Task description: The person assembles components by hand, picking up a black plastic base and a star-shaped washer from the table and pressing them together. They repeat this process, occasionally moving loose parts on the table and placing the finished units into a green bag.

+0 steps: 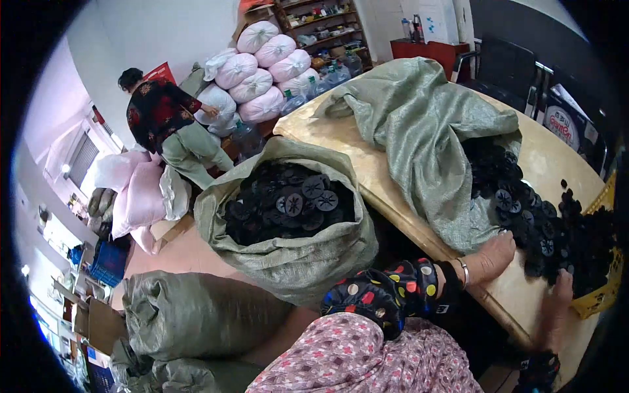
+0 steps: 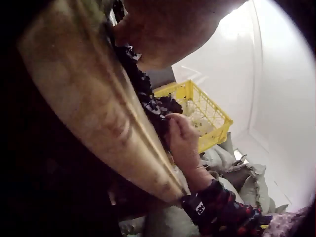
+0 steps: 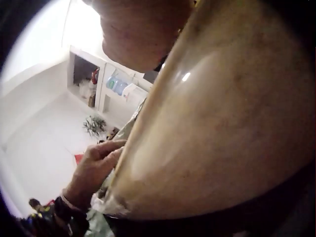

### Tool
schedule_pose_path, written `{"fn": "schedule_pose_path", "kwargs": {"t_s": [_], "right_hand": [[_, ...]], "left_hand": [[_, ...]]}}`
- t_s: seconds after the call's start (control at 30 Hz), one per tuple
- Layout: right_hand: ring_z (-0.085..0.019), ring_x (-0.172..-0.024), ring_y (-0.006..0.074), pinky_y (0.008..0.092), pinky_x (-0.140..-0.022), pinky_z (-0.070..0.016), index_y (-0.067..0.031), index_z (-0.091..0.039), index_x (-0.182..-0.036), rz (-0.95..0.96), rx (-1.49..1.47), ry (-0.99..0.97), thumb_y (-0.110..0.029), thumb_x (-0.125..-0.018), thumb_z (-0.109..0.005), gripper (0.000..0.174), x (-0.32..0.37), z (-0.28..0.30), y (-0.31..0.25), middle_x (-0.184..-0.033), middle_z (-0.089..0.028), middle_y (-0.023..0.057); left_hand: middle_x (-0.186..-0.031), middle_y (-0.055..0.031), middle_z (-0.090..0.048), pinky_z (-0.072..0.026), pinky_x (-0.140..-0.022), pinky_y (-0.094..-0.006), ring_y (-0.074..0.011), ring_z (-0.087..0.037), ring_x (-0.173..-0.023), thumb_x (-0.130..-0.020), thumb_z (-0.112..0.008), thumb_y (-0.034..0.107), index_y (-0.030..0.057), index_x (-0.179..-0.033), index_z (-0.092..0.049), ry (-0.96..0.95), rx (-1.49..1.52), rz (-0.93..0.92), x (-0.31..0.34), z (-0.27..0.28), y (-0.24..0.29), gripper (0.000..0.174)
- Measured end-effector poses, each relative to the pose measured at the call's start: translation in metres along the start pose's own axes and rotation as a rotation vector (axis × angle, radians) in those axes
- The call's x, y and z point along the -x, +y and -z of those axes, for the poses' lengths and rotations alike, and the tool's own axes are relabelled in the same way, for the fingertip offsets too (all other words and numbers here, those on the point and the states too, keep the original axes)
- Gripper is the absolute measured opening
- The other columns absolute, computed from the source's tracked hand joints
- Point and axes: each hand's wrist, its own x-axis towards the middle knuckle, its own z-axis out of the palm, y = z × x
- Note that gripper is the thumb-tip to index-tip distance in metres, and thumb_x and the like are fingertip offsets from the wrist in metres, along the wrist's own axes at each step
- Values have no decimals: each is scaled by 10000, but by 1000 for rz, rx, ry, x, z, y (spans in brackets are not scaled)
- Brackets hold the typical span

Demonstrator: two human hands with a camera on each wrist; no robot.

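A heap of black plastic discs with spoked centres spreads over the pale table. My left hand, with a bracelet at the wrist, is at the heap's near left side, beside the green woven sack; what its fingers hold is hidden. In the right wrist view that left hand has its fingers bent beyond the table's edge. My right hand is at the heap's near right side, by the yellow crate. The left wrist view shows the right hand with thumb and forefinger together, pinching at a black disc.
A green woven sack lies across the table, its mouth by the heap. Left of the table stands an open sack full of black discs, with a closed sack below it. A person bends near stacked pink bags.
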Motion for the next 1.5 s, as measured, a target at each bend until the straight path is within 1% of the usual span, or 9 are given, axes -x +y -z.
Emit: {"fn": "schedule_pose_path", "kwargs": {"t_s": [0.07,0.1,0.17,0.27,0.5,0.67,0.97,1.4,1.5], "right_hand": [[-522,-865,314,372,-703,-437,-4,-524,-1014,-368,-210,-48,-2,-843,-451,186,-9,44,-53,-956,-543,172],[-522,-865,314,372,-703,-437,-4,-524,-1014,-355,-220,-48,-2,-843,-451,186,-5,47,-49,-956,-543,172],[-512,-835,333,383,-656,-417,-8,-523,-985,-459,-350,-460,26,-829,-427,186,9,50,-42,-915,-526,181],[-505,-838,356,403,-649,-400,-3,-511,-983,-247,-268,-499,30,-817,-433,186,9,54,-60,-911,-517,201],[-480,-831,368,391,-721,-405,15,-494,-915,-177,-306,-306,14,-802,-463,117,10,51,-75,-915,-486,212],[-472,-982,409,396,-832,-423,-19,-419,-1149,-56,-156,-724,55,-759,-503,406,0,80,-83,-1128,-435,236],[-476,-1053,310,360,-914,-386,22,-456,-1168,-32,-517,-187,-29,-876,-454,296,0,26,-122,-1131,-467,176],[-482,-1077,305,354,-925,-383,17,-443,-1167,-228,-598,-251,-129,-926,-413,284,0,45,-147,-1131,-470,171],[-479,-1088,269,348,-939,-374,17,-444,-1179,-413,-807,-175,-151,-935,-407,299,5,40,-149,-1147,-480,147]], "left_hand": [[-955,-178,-500,-479,-726,-413,-324,-541,-891,-697,-646,141,-18,-839,-554,-41,-14,64,1,-12,3,232],[-955,-178,-500,-479,-726,-413,-324,-541,-891,-697,-646,141,-18,-839,-554,-31,-21,75,4,-11,4,232],[-961,-170,-507,-483,-677,-396,-306,-550,-867,-644,-682,155,2,-829,-564,35,-59,-56,11,-7,7,267],[-1000,-173,-507,-478,-647,-385,-297,-556,-847,-604,-717,180,22,-831,-569,123,-9,-118,15,-1,12,313],[-1035,-197,-472,-374,-842,-476,-348,-468,-988,-637,-706,145,42,-905,-513,155,24,-55,37,4,24,346],[-1019,-193,-457,-423,-784,-443,-370,-502,-919,-648,-668,69,54,-925,-490,84,343,-137,42,7,29,329],[-861,-152,-568,-483,-696,-374,-340,-576,-810,-628,-647,34,31,-924,-537,90,726,-85,40,10,38,317],[-853,-88,-621,-500,-680,-276,-151,-592,-748,-667,-716,125,-46,-1032,-563,-216,1139,176,47,53,40,431],[-775,-81,-620,-503,-654,-253,-113,-608,-764,-662,-738,114,-64,-1018,-554,-84,1141,94,50,49,43,439]]}}
